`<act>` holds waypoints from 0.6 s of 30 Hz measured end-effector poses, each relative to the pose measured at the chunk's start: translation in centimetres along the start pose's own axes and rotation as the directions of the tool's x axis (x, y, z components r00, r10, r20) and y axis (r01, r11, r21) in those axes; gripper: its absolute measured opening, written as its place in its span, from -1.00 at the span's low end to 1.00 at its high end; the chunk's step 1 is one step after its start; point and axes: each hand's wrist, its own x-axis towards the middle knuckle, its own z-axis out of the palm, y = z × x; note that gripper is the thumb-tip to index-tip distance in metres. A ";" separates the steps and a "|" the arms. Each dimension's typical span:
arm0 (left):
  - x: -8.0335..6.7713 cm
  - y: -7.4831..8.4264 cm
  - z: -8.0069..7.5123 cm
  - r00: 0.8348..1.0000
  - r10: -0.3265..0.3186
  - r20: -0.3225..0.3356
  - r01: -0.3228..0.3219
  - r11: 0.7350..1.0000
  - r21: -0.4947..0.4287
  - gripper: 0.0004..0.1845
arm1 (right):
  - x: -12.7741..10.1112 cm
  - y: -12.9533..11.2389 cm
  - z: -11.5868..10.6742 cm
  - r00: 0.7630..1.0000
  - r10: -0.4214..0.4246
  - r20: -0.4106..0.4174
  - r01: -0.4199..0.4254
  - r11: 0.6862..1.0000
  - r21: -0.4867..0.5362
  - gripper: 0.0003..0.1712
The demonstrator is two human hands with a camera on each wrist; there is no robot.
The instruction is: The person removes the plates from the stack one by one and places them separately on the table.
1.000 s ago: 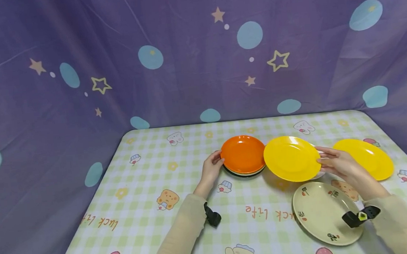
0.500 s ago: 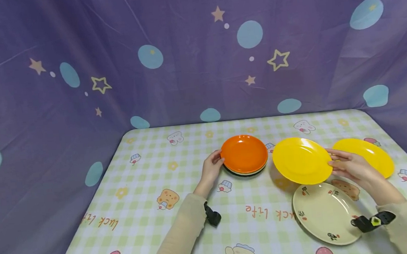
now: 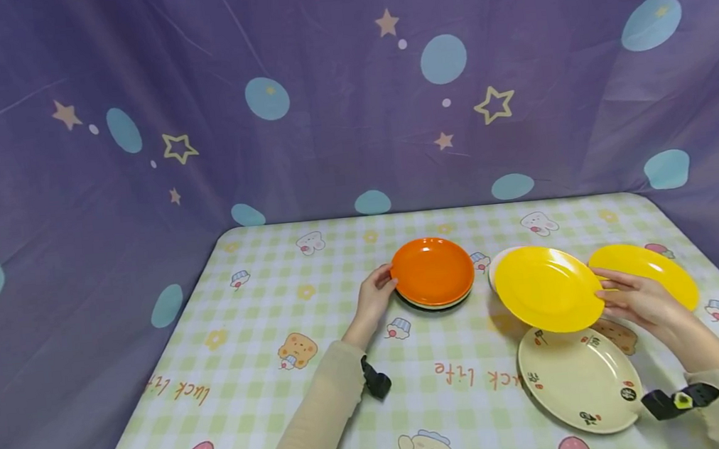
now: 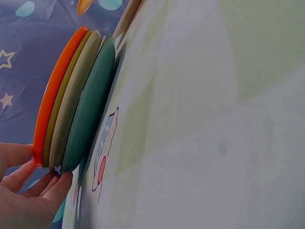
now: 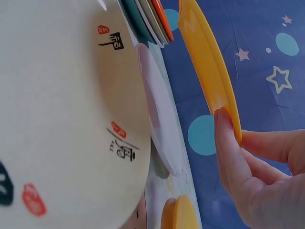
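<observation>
My left hand [image 3: 375, 297] holds the near-left edge of a stack of plates with an orange plate [image 3: 433, 271] on top. In the left wrist view, fingertips lie along the rims, and a dark green plate [image 4: 90, 105] forms the bottom, with olive and beige ones between. My right hand [image 3: 638, 300] pinches the right rim of a yellow plate [image 3: 547, 286], thumb on one face and fingers on the other. That plate is raised and slightly tilted, covering most of a white plate [image 5: 159, 109] beneath. A cream plate [image 3: 578, 380] with small printed drawings lies nearer me.
Another yellow plate [image 3: 666, 276] lies at the right, partly behind my right hand. A checked cloth [image 3: 232, 378] with cartoon prints covers the table. A purple curtain [image 3: 326, 142] with stars hangs behind and along the left side.
My right hand has carried the yellow plate rightward and a little toward me, away from the orange stack. The white plate's left edge has come into sight. My left hand stays put.
</observation>
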 end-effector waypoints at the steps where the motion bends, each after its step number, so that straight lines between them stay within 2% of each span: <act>1: 0.0 0.0 0.0 1.000 0.004 0.001 -0.004 1.000 0.000 -0.63 | 0.0 0.1 -0.2 1.000 -0.002 0.003 0.002 1.000 -0.001 -0.59; 5: -0.2 0.4 -0.1 1.000 -0.002 0.011 0.003 1.000 -0.025 -0.63 | -0.2 0.7 -1.2 1.000 -0.011 0.029 0.011 1.000 0.013 -0.60; 13: -1.7 3.0 -0.2 1.000 0.002 0.017 -0.001 1.000 -0.013 -0.63 | -1.5 0.7 -1.9 1.000 -0.016 0.024 0.015 0.998 0.054 -0.57; 15: -1.9 3.2 -0.2 1.000 0.004 0.013 -0.004 1.000 -0.010 -0.63 | -1.8 0.7 -2.1 0.999 -0.019 0.032 0.016 0.997 0.074 -0.55; 18: -1.1 1.9 -0.1 1.000 -0.001 0.002 0.001 1.000 -0.007 -0.64 | -2.2 0.8 -2.6 0.999 -0.015 0.030 0.012 0.996 0.084 -0.54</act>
